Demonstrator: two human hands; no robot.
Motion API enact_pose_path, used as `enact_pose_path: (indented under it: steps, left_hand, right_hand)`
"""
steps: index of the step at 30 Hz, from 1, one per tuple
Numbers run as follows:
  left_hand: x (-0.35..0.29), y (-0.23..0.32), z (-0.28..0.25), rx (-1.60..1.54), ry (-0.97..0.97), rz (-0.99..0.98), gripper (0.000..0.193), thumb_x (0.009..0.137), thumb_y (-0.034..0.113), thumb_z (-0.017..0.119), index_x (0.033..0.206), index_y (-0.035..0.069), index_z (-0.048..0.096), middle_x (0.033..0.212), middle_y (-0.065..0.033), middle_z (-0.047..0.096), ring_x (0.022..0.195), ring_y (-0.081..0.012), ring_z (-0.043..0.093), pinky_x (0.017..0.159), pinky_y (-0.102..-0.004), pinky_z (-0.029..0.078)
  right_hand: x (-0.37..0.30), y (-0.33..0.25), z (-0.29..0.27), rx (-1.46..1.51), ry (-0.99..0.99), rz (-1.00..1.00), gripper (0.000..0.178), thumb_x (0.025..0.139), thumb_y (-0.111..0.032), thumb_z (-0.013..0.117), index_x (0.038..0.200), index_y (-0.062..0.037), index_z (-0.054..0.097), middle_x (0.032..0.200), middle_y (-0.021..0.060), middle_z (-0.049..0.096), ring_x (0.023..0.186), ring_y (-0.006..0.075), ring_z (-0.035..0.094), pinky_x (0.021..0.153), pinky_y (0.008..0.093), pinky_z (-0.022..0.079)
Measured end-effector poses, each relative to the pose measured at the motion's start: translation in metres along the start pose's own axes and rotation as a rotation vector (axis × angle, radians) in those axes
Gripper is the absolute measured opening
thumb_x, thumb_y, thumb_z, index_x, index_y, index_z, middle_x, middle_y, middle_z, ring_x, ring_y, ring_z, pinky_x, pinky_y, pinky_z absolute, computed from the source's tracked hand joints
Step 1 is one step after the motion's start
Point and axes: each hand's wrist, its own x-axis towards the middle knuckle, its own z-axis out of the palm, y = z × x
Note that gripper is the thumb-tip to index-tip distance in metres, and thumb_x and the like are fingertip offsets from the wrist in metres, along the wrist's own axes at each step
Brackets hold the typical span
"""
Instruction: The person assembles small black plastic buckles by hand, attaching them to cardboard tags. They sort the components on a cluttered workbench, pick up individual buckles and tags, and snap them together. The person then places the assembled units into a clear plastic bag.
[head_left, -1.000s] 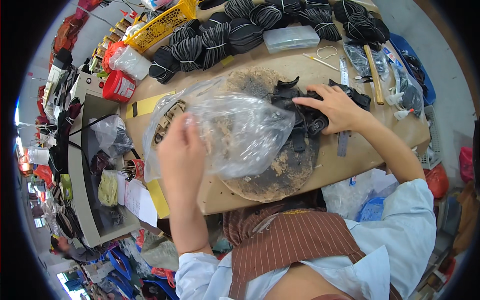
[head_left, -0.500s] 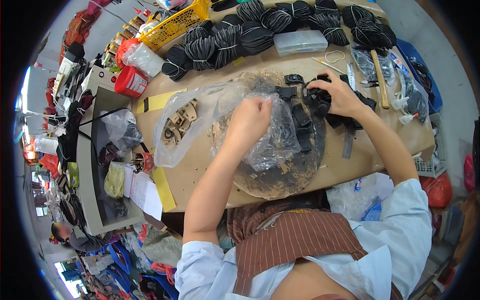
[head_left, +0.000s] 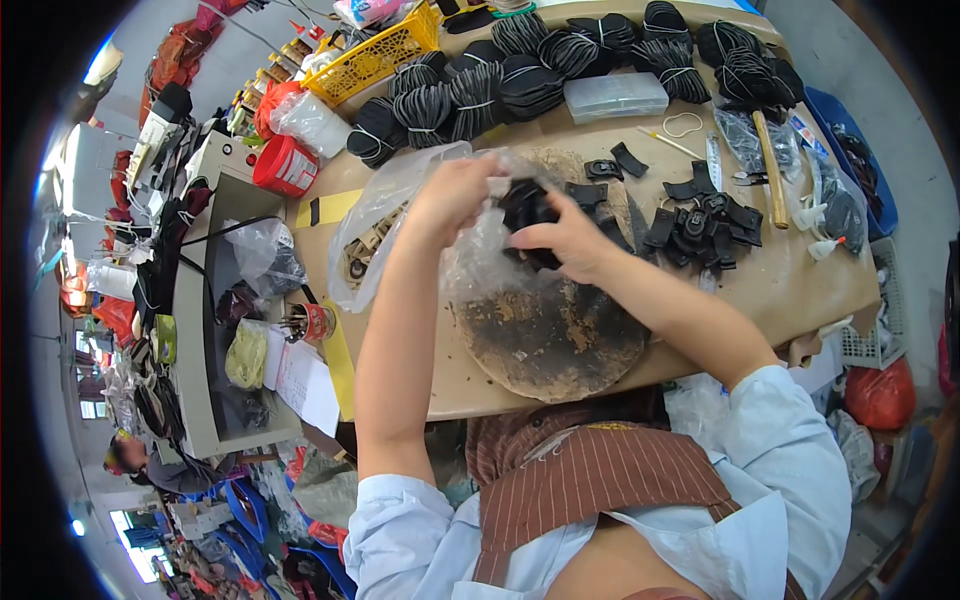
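My left hand (head_left: 458,203) is closed on the edge of a clear plastic bag (head_left: 475,262) above the round worn block (head_left: 550,345). Right beside it, my right hand (head_left: 570,238) grips a bunch of small black strap pieces (head_left: 528,215) against the bag; whether they are inside it, I cannot tell. A few more black pieces lie on the block, partly behind my right hand. To the right rests a loose pile of black pieces with round fittings (head_left: 705,225). Left of the bag, another clear bag (head_left: 350,290) holds beige pieces (head_left: 368,245).
Tied bundles of black strips (head_left: 530,85) line the back of the table, near a clear plastic box (head_left: 615,97) and a yellow basket (head_left: 370,60). A wooden-handled tool (head_left: 770,170) lies at the right. A red tub (head_left: 286,165) and a can of tools (head_left: 312,322) stand at left.
My right hand has come left from the pile to the plastic bag, carrying a bunch of black pieces. My left hand has shifted left and up with the bag. The view has turned slightly.
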Motion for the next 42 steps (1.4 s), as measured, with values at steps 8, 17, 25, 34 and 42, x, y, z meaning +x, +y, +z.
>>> enact_pose_path:
  steps: [8, 17, 25, 34, 42]
  left_hand:
    - [-0.041, 0.000, 0.027, -0.372, 0.068, 0.118, 0.035, 0.097, 0.040, 0.045, 0.101, 0.009, 0.061, 0.053, 0.0067, 0.039, 0.038, -0.0023, 0.034, 0.031, -0.0181, 0.025]
    - [-0.055, -0.039, -0.010, -0.482, 0.117, 0.195, 0.031, 0.098, 0.037, 0.046, 0.079, 0.012, 0.054, 0.055, 0.0048, 0.042, 0.041, -0.0036, 0.039, 0.034, -0.0185, 0.027]
    - [-0.048, -0.049, 0.025, -0.406, 0.022, 0.255, 0.029, 0.097, 0.032, 0.049, 0.079, 0.010, 0.056, 0.056, 0.0046, 0.046, 0.044, -0.0033, 0.043, 0.037, -0.0183, 0.032]
    - [-0.066, -0.058, 0.025, -0.334, 0.083, 0.273, 0.031, 0.098, 0.028, 0.047, 0.113, 0.004, 0.060, 0.058, 0.0058, 0.045, 0.046, -0.0016, 0.041, 0.042, -0.0170, 0.033]
    - [-0.060, -0.056, 0.020, -0.409, 0.053, 0.343, 0.031, 0.099, 0.026, 0.046, 0.115, 0.003, 0.060, 0.058, 0.0063, 0.043, 0.047, -0.0018, 0.039, 0.044, -0.0169, 0.032]
  right_hand:
    - [0.127, 0.088, 0.040, -1.246, 0.092, -0.326, 0.035, 0.074, -0.014, 0.069, 0.106, -0.0031, 0.061, 0.097, 0.0121, 0.065, 0.094, 0.0247, 0.062, 0.084, 0.0377, 0.048]
    - [-0.066, -0.099, -0.085, -1.574, -0.064, -0.556, 0.079, 0.065, -0.039, 0.080, 0.134, -0.0159, 0.048, 0.136, 0.0207, 0.040, 0.126, 0.0360, 0.038, 0.104, 0.0416, 0.033]
    - [-0.107, -0.085, -0.150, -1.952, 0.266, -0.014, 0.100, 0.058, -0.064, 0.074, 0.143, -0.0346, 0.031, 0.148, 0.0243, 0.019, 0.134, 0.0479, 0.018, 0.103, 0.0619, 0.018]
    - [-0.127, -0.050, -0.129, -1.887, 0.210, -0.578, 0.060, 0.066, -0.029, 0.074, 0.124, -0.0264, 0.055, 0.112, 0.0171, 0.053, 0.094, 0.0324, 0.055, 0.083, 0.0421, 0.041]
    - [-0.097, -0.087, -0.153, -1.355, 0.135, -0.433, 0.039, 0.072, -0.002, 0.066, 0.109, -0.0080, 0.057, 0.094, 0.0100, 0.062, 0.085, 0.0215, 0.061, 0.076, 0.0292, 0.048]
